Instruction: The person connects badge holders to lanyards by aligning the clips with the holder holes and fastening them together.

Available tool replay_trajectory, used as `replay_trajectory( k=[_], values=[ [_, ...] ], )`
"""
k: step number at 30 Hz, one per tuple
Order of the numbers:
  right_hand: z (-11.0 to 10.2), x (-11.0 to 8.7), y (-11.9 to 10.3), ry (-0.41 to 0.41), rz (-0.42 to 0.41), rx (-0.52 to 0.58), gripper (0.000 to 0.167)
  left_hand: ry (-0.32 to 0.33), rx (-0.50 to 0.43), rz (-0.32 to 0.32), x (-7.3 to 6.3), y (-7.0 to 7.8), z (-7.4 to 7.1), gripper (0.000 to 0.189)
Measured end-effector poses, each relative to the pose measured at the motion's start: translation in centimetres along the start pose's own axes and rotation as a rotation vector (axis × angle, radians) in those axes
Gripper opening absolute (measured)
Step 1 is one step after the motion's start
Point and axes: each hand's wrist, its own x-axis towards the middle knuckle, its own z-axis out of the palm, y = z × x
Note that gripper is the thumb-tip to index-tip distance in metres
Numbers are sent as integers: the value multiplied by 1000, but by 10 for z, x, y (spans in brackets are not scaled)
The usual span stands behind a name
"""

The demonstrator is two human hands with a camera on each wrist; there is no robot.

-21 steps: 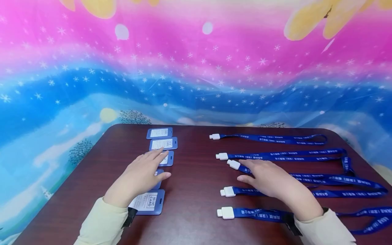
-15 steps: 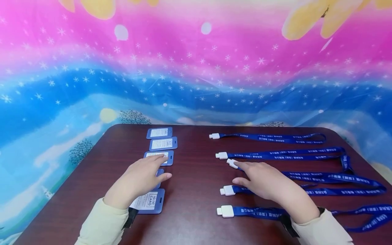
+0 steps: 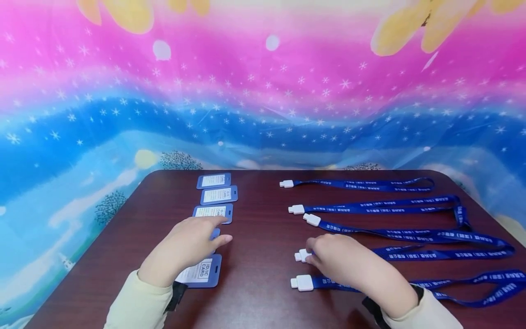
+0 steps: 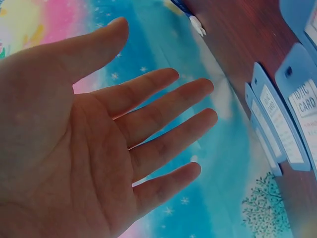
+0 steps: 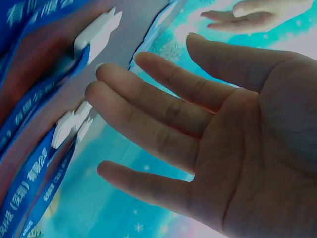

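My left hand (image 3: 185, 240) is held over the column of blue ID card holders, fingers extended and nothing in the palm in the left wrist view. Beneath it, the fourth holder (image 3: 215, 235) is mostly covered, and the nearest holder (image 3: 209, 272) partly. A third holder (image 3: 213, 211) lies just beyond the fingertips. On the other side, my right hand (image 3: 341, 258) reaches to the white buckle (image 3: 303, 255) of a blue lanyard (image 3: 448, 252), thumb and forefinger at its two sides. The right wrist view shows the fingers (image 5: 148, 109) spread, slightly bent, with nothing between them.
Two more card holders (image 3: 219, 194) lie farther back. Other blue lanyards (image 3: 382, 209) with white buckles stretch across the right of the dark wooden table (image 3: 255, 274), including one nearest the front (image 3: 305, 283). A colourful patterned cloth (image 3: 246, 91) hangs behind the table.
My right hand has moved nearer, from the angled third lanyard's buckle to the fourth one, uncovering the third. My left hand has shifted slightly nearer over the card holders. The head view has shifted slightly.
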Motion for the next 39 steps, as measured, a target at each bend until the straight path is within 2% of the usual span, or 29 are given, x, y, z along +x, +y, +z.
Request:
replay_trajectory(
  k=[3, 7, 13, 20, 24, 28, 34, 39],
  values=[
    [6, 0, -4, -35, -33, -5, 16, -9, -6, -27, 1, -4, 2, 49],
    [14, 0, -6, -64, -63, -23, 20, -27, -14, -46, 1, -7, 4, 51],
    [26, 2, -7, -46, -120, -81, 29, -33, -11, -52, 1, -8, 6, 52],
    [36, 6, -10, -35, -128, -133, 34, -26, -5, -54, 2, -12, 8, 47],
    [38, 7, -12, -14, -137, -160, 35, -101, -13, -72, 1, -16, 10, 39],
    [38, 7, -12, -8, -140, -168, 37, -196, -34, -116, 1, -19, 15, 44],
    [38, 7, -13, -4, -139, -161, 40, -218, -77, -155, 3, -16, 22, 53],
    [38, 7, -13, 12, -138, -160, 38, -251, -72, -159, 5, -13, 26, 53]
  ],
)
